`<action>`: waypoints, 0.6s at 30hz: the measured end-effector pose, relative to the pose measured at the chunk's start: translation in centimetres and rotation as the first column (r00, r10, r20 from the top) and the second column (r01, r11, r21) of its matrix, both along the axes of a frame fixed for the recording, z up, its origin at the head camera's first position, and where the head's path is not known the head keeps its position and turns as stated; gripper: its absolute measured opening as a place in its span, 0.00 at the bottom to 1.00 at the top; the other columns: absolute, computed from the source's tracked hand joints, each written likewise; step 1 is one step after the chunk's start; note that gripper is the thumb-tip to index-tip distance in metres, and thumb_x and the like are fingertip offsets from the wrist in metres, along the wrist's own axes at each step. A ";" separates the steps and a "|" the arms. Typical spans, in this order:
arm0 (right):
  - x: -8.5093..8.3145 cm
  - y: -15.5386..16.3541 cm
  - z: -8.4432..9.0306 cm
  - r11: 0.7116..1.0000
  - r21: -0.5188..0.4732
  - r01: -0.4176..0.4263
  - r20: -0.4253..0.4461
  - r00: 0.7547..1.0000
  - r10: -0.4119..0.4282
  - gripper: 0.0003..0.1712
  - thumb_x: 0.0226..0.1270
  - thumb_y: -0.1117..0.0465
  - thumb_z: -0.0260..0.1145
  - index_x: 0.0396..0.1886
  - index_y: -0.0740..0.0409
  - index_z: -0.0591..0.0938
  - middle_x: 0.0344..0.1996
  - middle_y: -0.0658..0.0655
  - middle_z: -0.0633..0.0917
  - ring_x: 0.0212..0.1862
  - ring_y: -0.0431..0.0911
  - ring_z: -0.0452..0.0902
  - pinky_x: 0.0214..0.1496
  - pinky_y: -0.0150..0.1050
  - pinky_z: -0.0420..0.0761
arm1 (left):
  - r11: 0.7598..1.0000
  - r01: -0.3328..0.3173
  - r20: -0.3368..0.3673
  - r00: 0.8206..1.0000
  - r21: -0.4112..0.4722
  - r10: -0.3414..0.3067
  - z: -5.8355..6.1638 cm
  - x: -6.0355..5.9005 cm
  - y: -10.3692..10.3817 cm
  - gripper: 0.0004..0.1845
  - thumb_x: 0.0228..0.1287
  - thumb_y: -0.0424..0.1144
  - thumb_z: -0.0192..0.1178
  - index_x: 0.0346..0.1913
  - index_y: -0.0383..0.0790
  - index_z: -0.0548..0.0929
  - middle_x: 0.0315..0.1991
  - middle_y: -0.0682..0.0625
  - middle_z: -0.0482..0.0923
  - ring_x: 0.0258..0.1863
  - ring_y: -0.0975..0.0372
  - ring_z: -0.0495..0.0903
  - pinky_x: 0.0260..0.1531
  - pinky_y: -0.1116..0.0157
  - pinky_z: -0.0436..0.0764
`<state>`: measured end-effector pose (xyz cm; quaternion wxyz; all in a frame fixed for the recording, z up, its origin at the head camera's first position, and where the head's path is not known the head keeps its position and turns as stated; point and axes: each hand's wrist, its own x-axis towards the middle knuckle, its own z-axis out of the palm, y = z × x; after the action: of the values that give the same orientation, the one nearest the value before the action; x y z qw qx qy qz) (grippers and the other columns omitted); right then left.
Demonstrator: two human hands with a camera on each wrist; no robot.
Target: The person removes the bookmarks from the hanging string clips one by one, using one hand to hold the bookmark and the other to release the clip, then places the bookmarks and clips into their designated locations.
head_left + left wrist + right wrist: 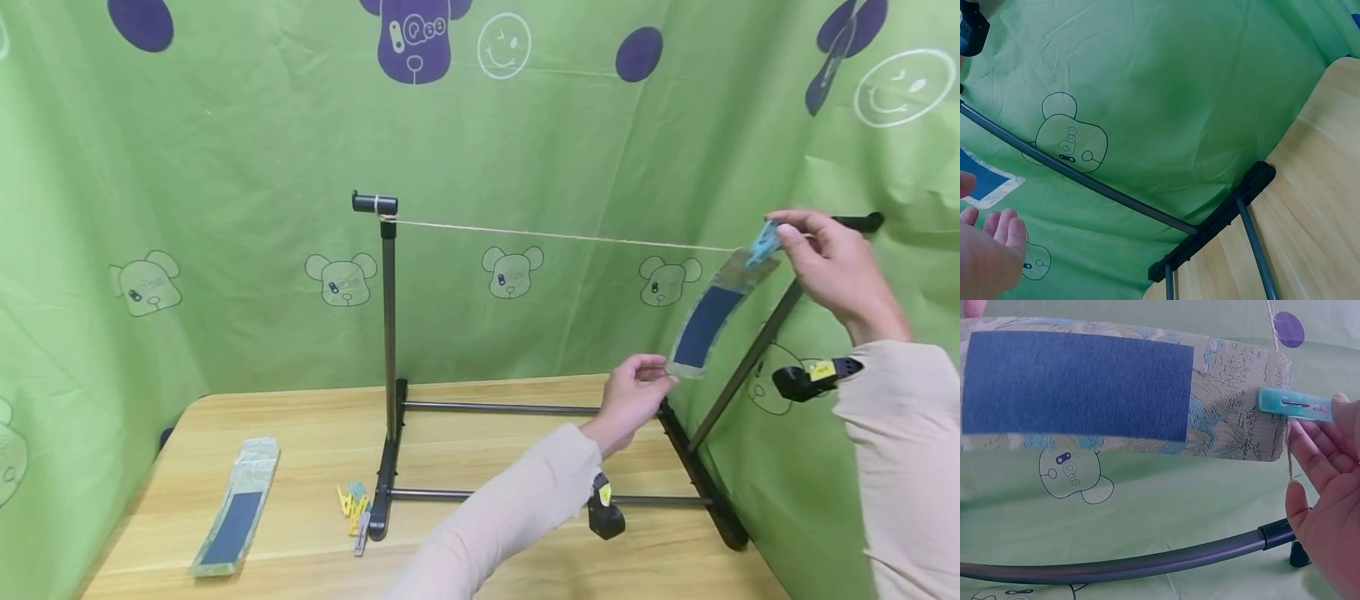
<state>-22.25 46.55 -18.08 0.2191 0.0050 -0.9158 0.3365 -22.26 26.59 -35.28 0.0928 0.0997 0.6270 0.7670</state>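
A patterned fabric strip (1235,400) with a dark blue panel hangs at the right end of a thin string (555,236). My right hand (843,262) pinches a light-blue clothespin (1294,403) between thumb and forefinger, and the clip's jaws sit over the strip's top end at the string. Down at the strip's lower end is my left hand (633,396), its fingers loosely extended and the fingertips right by the bottom edge. In the left wrist view, the left thumb and fingers (1007,231) stand apart near the strip's corner (988,187).
A black rack (389,333) on the wooden table (300,417) carries the string between two posts. At left lies another fabric strip (236,508). Several yellow, blue and grey clothespins (356,510) lie beside the rack's left foot. A green printed curtain (225,167) surrounds the table.
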 end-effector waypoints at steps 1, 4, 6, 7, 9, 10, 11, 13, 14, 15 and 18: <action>0.0 0.0 0.0 1.000 -0.013 -0.006 0.002 1.000 0.006 0.24 0.76 0.48 0.51 0.68 0.42 0.71 0.41 0.35 0.76 0.40 0.35 0.69 0.32 0.25 0.71 | 1.000 -0.004 -0.003 1.000 -0.005 0.004 0.0 0.0 0.0 0.14 0.58 0.28 0.66 0.47 0.44 0.82 0.34 0.59 0.78 0.32 0.69 0.78 0.32 0.72 0.82; 0.1 0.1 -0.1 0.999 -0.038 -0.015 -0.003 1.000 0.015 0.23 0.76 0.48 0.51 0.67 0.41 0.72 0.41 0.34 0.76 0.42 0.33 0.70 0.34 0.23 0.70 | 1.000 -0.010 -0.013 1.000 -0.015 0.010 0.0 0.1 0.0 0.13 0.58 0.29 0.65 0.45 0.45 0.83 0.32 0.60 0.79 0.32 0.69 0.79 0.31 0.72 0.82; 0.1 0.2 -0.2 0.999 -0.046 -0.017 -0.006 1.000 0.016 0.22 0.76 0.47 0.52 0.66 0.40 0.73 0.42 0.33 0.76 0.43 0.32 0.70 0.35 0.22 0.70 | 1.000 -0.010 -0.015 1.000 -0.016 0.010 0.0 0.1 0.1 0.12 0.58 0.29 0.65 0.44 0.46 0.83 0.31 0.60 0.80 0.31 0.69 0.79 0.30 0.72 0.82; 0.1 0.2 -0.3 0.999 -0.050 -0.018 -0.010 1.000 0.017 0.22 0.75 0.48 0.52 0.66 0.40 0.74 0.41 0.33 0.77 0.43 0.32 0.70 0.35 0.21 0.70 | 1.000 -0.011 -0.013 1.000 -0.018 0.011 0.0 0.1 0.1 0.12 0.58 0.29 0.66 0.44 0.46 0.83 0.31 0.59 0.80 0.30 0.69 0.79 0.29 0.73 0.82; 0.1 0.3 -0.4 0.998 -0.053 -0.022 -0.019 1.000 0.021 0.21 0.75 0.48 0.52 0.65 0.40 0.75 0.41 0.33 0.77 0.42 0.32 0.70 0.35 0.21 0.70 | 0.999 -0.012 -0.008 1.000 -0.032 0.012 0.0 0.1 0.3 0.12 0.58 0.29 0.66 0.43 0.46 0.83 0.30 0.58 0.80 0.28 0.69 0.78 0.28 0.72 0.81; 0.2 0.3 -0.5 0.998 -0.055 -0.024 -0.022 0.999 0.023 0.21 0.75 0.48 0.52 0.64 0.40 0.75 0.41 0.33 0.77 0.42 0.32 0.70 0.35 0.20 0.70 | 0.999 -0.011 -0.003 1.000 -0.039 0.011 0.0 0.1 0.3 0.13 0.57 0.28 0.66 0.43 0.45 0.83 0.29 0.58 0.79 0.28 0.69 0.78 0.27 0.73 0.81; 0.2 0.3 -0.6 0.998 -0.050 -0.024 -0.027 0.999 0.023 0.20 0.76 0.49 0.52 0.64 0.40 0.75 0.40 0.33 0.77 0.42 0.31 0.70 0.35 0.20 0.70 | 0.999 -0.009 0.003 1.000 -0.047 0.009 0.0 0.1 0.4 0.13 0.57 0.28 0.67 0.43 0.44 0.83 0.29 0.58 0.79 0.27 0.68 0.78 0.27 0.73 0.81; 0.2 0.3 -0.6 0.998 -0.058 -0.031 -0.030 0.999 0.029 0.20 0.75 0.49 0.53 0.63 0.41 0.76 0.40 0.33 0.78 0.42 0.31 0.70 0.36 0.20 0.70 | 0.998 -0.002 0.015 1.000 -0.055 0.003 0.0 0.0 0.6 0.12 0.56 0.27 0.67 0.43 0.42 0.83 0.28 0.57 0.78 0.26 0.67 0.77 0.27 0.72 0.81; 0.3 0.4 -0.6 0.998 -0.060 -0.034 -0.027 0.999 0.032 0.20 0.75 0.49 0.53 0.64 0.41 0.75 0.40 0.33 0.78 0.42 0.31 0.70 0.36 0.19 0.70 | 0.999 0.003 0.022 1.000 -0.054 -0.002 -0.1 0.0 0.7 0.12 0.56 0.26 0.67 0.42 0.41 0.84 0.27 0.57 0.78 0.26 0.67 0.78 0.27 0.73 0.81; 0.3 0.4 -0.6 0.998 -0.060 -0.036 -0.027 0.999 0.035 0.21 0.75 0.48 0.53 0.64 0.42 0.75 0.41 0.33 0.78 0.43 0.32 0.71 0.37 0.19 0.70 | 0.999 0.008 0.028 1.000 -0.050 -0.007 -0.1 0.0 0.7 0.12 0.55 0.26 0.67 0.42 0.41 0.84 0.27 0.57 0.77 0.26 0.66 0.78 0.28 0.72 0.81; 0.4 0.3 -0.5 0.996 -0.075 -0.047 -0.022 0.999 0.045 0.22 0.75 0.48 0.53 0.65 0.44 0.75 0.41 0.35 0.78 0.43 0.33 0.71 0.37 0.19 0.70 | 1.000 0.020 0.048 0.999 -0.013 -0.019 -0.3 -0.1 0.8 0.11 0.55 0.24 0.66 0.40 0.39 0.84 0.26 0.55 0.77 0.26 0.63 0.79 0.28 0.71 0.82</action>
<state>-21.81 46.85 -18.60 0.2205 0.0213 -0.8999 0.3757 -22.34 27.44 -35.54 0.1160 0.0866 0.6286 0.7641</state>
